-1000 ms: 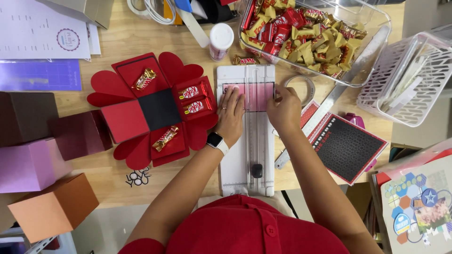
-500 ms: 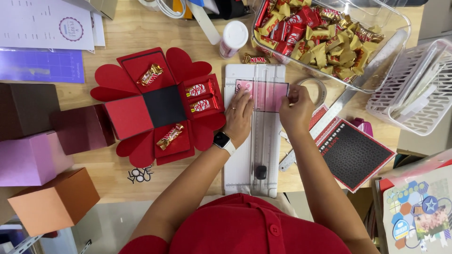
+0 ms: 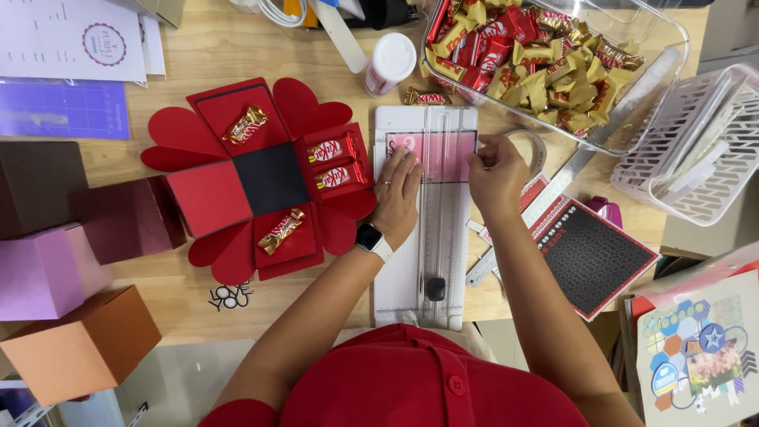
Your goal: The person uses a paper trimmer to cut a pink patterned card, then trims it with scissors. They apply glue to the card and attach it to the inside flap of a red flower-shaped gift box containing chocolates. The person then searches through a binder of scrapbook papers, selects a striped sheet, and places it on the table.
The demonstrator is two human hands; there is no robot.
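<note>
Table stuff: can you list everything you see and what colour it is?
paper trimmer: one, white, centre
pink paper: one, on the trimmer
unfolded box: one, red, with four wrapped candies
clear tub: one, full of red and gold candies
basket: one, white, right
closed boxes: four, brown, maroon, pink, orange, left
glue bottle: one, white
left hand: flat on the pink paper
right hand: pinching its right edge

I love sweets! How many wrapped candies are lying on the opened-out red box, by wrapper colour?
Gold-wrapped candies: 2
Red-wrapped candies: 2
Total on the red box: 4
</note>
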